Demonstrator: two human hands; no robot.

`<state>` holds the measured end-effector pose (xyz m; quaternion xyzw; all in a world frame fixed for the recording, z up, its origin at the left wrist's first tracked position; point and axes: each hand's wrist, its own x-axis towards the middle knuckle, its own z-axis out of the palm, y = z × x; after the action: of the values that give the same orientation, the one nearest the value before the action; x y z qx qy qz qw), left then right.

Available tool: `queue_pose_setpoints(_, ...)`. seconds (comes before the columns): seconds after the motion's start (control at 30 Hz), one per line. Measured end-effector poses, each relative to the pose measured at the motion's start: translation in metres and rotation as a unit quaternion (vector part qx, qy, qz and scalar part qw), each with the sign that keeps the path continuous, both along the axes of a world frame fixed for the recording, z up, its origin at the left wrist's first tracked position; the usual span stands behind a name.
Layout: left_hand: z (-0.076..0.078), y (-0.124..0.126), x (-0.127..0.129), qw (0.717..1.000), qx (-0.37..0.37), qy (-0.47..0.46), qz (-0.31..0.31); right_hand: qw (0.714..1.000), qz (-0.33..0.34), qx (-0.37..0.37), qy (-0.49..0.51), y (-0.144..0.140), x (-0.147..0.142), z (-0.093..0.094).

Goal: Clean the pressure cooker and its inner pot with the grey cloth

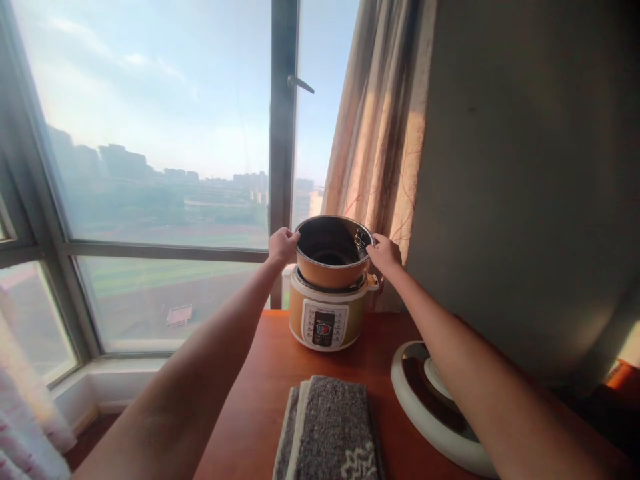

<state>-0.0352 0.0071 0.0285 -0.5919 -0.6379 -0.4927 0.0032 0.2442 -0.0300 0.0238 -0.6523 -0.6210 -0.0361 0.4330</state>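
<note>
Both of my arms reach forward to an inner pot with a dark inside and an orange-brown outer wall. My left hand pinches its rim on the left, and my right hand grips the rim on the right. The pot is tilted a little towards me, its lower part over the mouth of the cooker body. That body is white and yellow-green with a control panel on its front. Whether the pot's base touches the cooker cannot be seen.
A folded grey cloth lies at the front of the reddish wooden table. To the right rests a round white lid, partly hidden by my right forearm. Behind are a window and a beige curtain.
</note>
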Motion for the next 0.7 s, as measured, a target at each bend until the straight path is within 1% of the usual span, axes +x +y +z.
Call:
queue_pose_setpoints(0.13,-0.012,0.005,-0.002,0.998,-0.054,0.034,0.005,0.999,-0.004,-0.029,-0.026,0.003,0.0,-0.005)
queue_pose_setpoints(0.23,-0.016,0.006,-0.003,0.995,-0.086,0.052,0.008,0.998,-0.005,-0.05,-0.043,0.005,0.001,-0.01)
queue_pose_setpoints(0.37,-0.018,0.006,-0.002,0.992,-0.101,0.079,0.004,0.996,-0.009,-0.068,-0.06,0.007,0.001,-0.016)
queue_pose_setpoints(0.57,-0.015,0.0,0.005,0.986,-0.102,0.131,-0.005,0.993,-0.014,-0.094,-0.075,0.01,0.004,-0.023)
queue_pose_setpoints(0.7,-0.017,-0.006,0.004,0.98,-0.123,0.158,-0.007,0.99,-0.008,-0.114,-0.081,0.012,0.002,-0.029)
